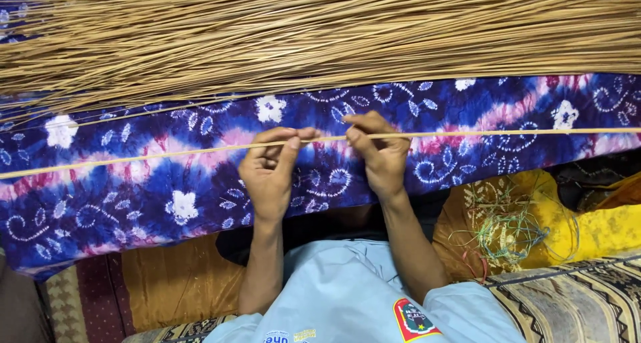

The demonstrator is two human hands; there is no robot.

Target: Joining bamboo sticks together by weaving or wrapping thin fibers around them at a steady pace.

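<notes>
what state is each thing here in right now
thin stick: held level, pinched by both hands
left hand: fingers shut on the stick
right hand: fingers shut on the stick
bundle of sticks: lying loose across the cloth
blue patterned cloth: spread out under the sticks
coloured rubber bands: tangled heap on yellow cloth

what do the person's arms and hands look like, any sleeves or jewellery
Both forearms are bare from the elbow down, with no gloves, rings, watch or bracelets visible on the left hand or right hand. The person wears a light blue short-sleeved shirt, with a red shield-shaped sewn patch near the right sleeve.
</notes>
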